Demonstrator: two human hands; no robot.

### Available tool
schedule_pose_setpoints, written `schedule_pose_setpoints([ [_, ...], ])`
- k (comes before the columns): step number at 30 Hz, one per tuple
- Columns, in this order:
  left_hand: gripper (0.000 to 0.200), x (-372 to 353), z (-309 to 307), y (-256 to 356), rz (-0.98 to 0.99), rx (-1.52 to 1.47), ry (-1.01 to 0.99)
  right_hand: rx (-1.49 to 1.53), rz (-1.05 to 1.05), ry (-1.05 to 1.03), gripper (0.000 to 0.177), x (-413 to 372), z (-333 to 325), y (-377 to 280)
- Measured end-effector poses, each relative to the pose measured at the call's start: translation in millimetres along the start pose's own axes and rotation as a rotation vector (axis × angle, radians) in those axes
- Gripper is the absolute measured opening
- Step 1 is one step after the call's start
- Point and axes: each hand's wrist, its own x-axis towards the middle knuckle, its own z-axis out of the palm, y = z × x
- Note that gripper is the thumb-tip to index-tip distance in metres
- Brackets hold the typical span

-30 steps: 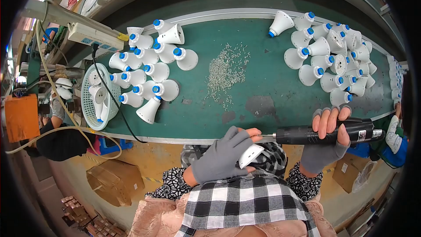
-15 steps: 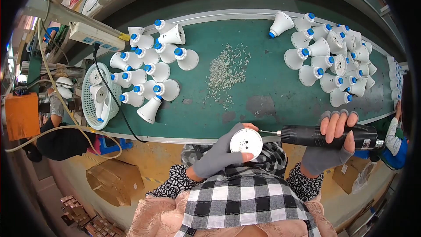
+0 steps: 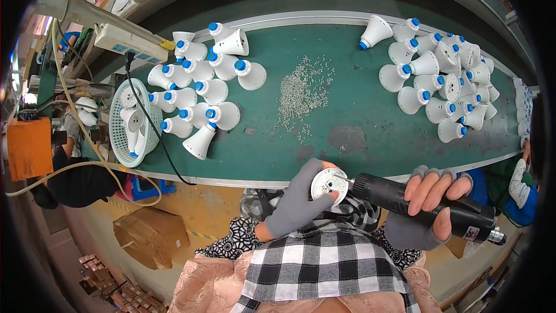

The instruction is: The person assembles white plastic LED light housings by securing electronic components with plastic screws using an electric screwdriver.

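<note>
My left hand [image 3: 298, 203], in a grey fingerless glove, is closed around a white bulb housing [image 3: 322, 190] whose round face is turned up, with small yellow and dark spots on it. In the fist of my right hand [image 3: 425, 206], gloved the same way, lies a black electric screwdriver [image 3: 382, 192]. The thin bit [image 3: 343, 178] points left and its tip is at the upper part of the round face; whether it touches a screw is too small to tell. Beyond both hands, a pile of small screws [image 3: 301, 93] is spread over the green table [image 3: 353, 113].
White bulb housings with blue caps stand and lie in a left group [image 3: 208, 90] and a right group [image 3: 425, 84]. A pale green basket [image 3: 152, 145] holds several more. A black cable [image 3: 156, 130] runs from a power strip [image 3: 130, 43]. People work at both sides.
The screwdriver has swung down and left, bringing its bit from beside the housing onto its face. My left hand has tilted the housing slightly, and spots on its face now show yellow.
</note>
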Motion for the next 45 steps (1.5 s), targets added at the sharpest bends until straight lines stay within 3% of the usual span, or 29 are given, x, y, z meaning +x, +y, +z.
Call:
schedule_pose_setpoints([
  [1,0.039,0,0,-1,0.012,0.027,0.01,-0.005,-0.001,-0.018,0.027,0,0,0],
  [2,0.039,-1,1,-1,0.024,0.054,0.019,0.02,0.071,0.021,0.038,-5,-4,-6],
  [5,0.039,-1,0,0,0.025,0.088,0.017,-0.015,0.098,0.033,0.038,-7,0,-8],
  [29,0.039,0,3,3,0.108,0.221,0.031,0.01,0.172,-0.11,0.042,-7,-6,-8],
  [38,0.038,0,7,4,0.074,0.185,-0.038,0.0,0.24,-0.258,0.038,-4,-15,-4],
  [45,0.039,1,5,0,0.038,0.14,-0.061,0.01,0.258,-0.238,0.039,-2,-7,-5],
])
